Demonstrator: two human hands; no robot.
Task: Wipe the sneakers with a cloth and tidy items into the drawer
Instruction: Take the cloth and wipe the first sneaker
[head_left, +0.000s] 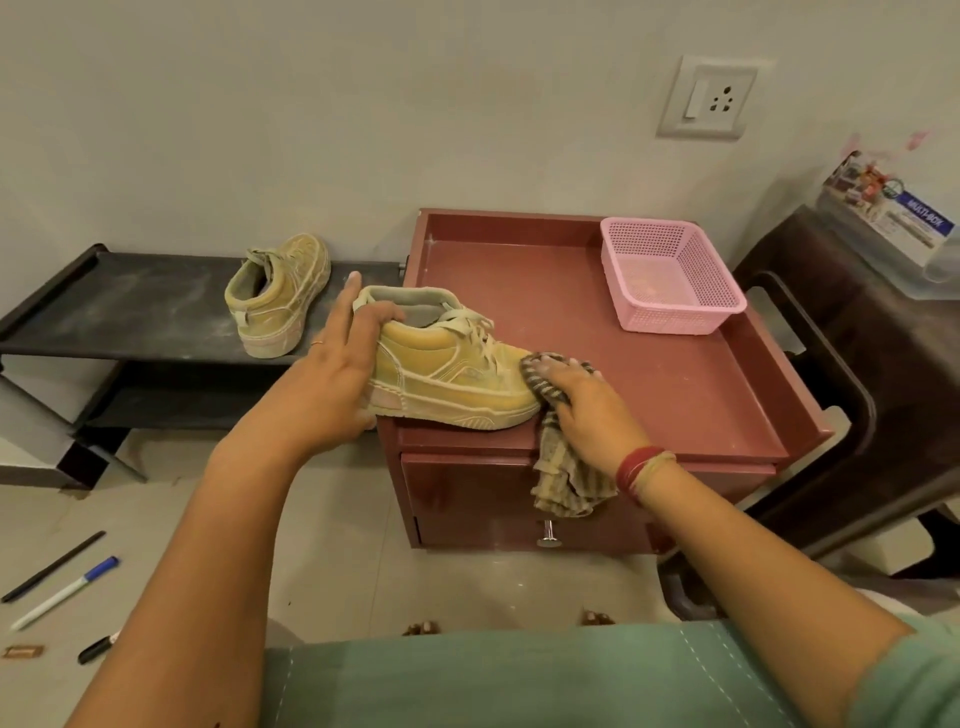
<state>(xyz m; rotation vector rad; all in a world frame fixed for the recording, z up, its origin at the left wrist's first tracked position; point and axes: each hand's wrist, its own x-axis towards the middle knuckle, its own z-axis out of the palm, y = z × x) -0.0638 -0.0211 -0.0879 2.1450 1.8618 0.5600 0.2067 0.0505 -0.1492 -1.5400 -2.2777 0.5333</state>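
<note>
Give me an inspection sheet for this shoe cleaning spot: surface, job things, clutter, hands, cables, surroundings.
Surface: red cabinet top, rimmed, lightly dusty; its drawer is shut.
Job's things: near sneaker upright on the cabinet's front left corner; striped cloth at its toe, hanging over the drawer; far sneaker on the black rack.
Clutter: pens on the floor at left; pink basket on the cabinet.
Hands: left hand grips the near sneaker's heel collar; right hand holds the striped cloth against the toe.
Cables: nothing seen.
Surroundings: wall socket above; dark chair at right.
</note>
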